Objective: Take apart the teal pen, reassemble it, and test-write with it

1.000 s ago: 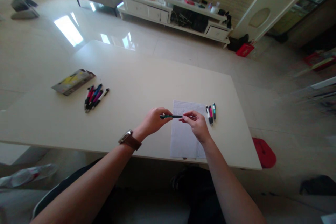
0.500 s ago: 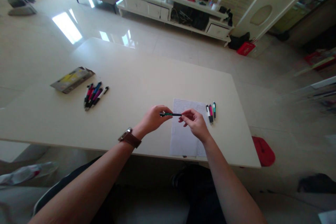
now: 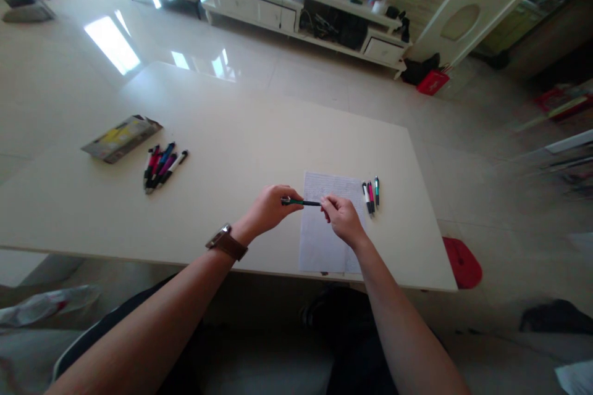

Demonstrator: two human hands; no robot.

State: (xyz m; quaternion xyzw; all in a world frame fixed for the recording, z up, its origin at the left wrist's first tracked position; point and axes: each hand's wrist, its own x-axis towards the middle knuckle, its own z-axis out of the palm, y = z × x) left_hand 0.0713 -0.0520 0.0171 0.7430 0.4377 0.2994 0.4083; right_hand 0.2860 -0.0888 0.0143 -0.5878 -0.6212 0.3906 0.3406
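A green and black pen (image 3: 301,202) is held level over the table (image 3: 241,136), between both of my hands. My left hand (image 3: 269,210), with a brown watch on the wrist, pinches its left end. My right hand (image 3: 340,219) has its fingers closed round the pen's right end. Under my right hand lies a sheet of written paper (image 3: 324,228). Three pens (image 3: 370,191) lie side by side just right of the sheet's top edge.
A bunch of several coloured pens (image 3: 162,165) lies at the table's left, beside a flat yellow and grey box (image 3: 120,137). A red stool (image 3: 461,262) stands at the table's right front corner. A white TV cabinet (image 3: 306,18) stands across the glossy floor.
My right hand's fingers have curled in tighter round the pen's end. The pen and my left hand stay in place. The view has tilted slightly.
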